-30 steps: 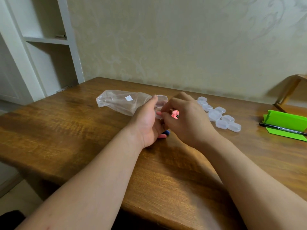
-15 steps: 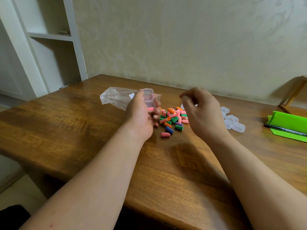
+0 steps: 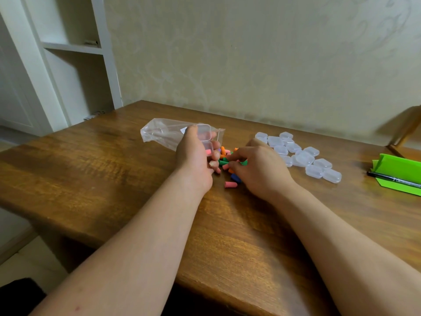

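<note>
Left hand (image 3: pixel 193 156) holds clear case (image 3: pixel 205 134); earplugs (image 3: pixel 230 184) lie well back from table (image 3: pixel 239 236) edge

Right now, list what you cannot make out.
Head view:
Contents of the small clear case: fingers of the left hand cover it.
Grip of the right hand: fingertips buried in the earplug pile, pinch unclear.
The green folder: cut by the right edge.
Lettering on the pen: too small.

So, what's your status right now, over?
Left hand holds open clear case. Right hand reaching into earplugs. Plastic bag just behind case.
</note>
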{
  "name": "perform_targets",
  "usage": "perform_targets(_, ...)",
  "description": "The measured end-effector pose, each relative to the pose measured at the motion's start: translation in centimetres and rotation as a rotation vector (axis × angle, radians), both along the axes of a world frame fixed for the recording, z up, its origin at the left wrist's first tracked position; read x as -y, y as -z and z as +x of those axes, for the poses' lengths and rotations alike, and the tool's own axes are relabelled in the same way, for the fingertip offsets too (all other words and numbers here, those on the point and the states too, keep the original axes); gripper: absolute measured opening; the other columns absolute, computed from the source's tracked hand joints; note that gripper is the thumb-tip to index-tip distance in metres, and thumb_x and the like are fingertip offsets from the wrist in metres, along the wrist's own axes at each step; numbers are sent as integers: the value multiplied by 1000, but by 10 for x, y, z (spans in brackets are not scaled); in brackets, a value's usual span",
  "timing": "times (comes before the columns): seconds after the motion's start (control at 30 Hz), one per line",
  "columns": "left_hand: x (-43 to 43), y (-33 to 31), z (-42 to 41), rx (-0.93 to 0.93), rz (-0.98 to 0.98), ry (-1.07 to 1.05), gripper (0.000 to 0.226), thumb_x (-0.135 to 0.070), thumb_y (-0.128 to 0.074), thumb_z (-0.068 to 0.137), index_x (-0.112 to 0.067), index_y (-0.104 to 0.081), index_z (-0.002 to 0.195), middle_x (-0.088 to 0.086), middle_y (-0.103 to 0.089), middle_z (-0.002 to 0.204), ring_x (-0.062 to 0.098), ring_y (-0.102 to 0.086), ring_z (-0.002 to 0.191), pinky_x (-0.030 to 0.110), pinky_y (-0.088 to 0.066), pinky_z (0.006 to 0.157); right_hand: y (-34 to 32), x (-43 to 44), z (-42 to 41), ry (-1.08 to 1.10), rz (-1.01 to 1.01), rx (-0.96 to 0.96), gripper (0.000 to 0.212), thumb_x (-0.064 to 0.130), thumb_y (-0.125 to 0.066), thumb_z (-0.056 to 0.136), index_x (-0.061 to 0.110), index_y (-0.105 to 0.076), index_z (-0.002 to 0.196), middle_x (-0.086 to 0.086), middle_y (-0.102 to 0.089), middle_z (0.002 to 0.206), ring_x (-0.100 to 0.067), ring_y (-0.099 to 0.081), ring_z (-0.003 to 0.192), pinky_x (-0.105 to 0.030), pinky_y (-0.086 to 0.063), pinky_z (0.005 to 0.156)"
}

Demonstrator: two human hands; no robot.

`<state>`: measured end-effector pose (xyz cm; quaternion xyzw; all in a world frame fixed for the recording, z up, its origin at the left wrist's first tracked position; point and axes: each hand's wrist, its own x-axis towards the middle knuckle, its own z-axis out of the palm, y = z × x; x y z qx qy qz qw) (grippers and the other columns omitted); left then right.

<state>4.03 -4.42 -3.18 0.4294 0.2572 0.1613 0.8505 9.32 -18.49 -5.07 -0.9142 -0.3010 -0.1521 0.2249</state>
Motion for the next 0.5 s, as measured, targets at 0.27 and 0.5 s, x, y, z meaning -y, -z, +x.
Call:
perform_targets(0.27,1,1,0,9,6,33,47,-46,-46,110,-9,-75,114,7,-64,79,12,-49,53,22,-31,44,-1,2,-2,2,83,-14,11,31,-69,100,31,-77,108,8,-61,109,-12,-60,96,-37,-58,79)
perform_targets(0.5,9,0,-2,31,29,146,44,-44,-48,111,-10,-75,121,9,-66,89,15,-56,64,23,-42,50,-10,24,-1,92,403,-135,8,23,-63,105,26,-68,110,11,-69,96,-3,-64,84,-10,-47,63)
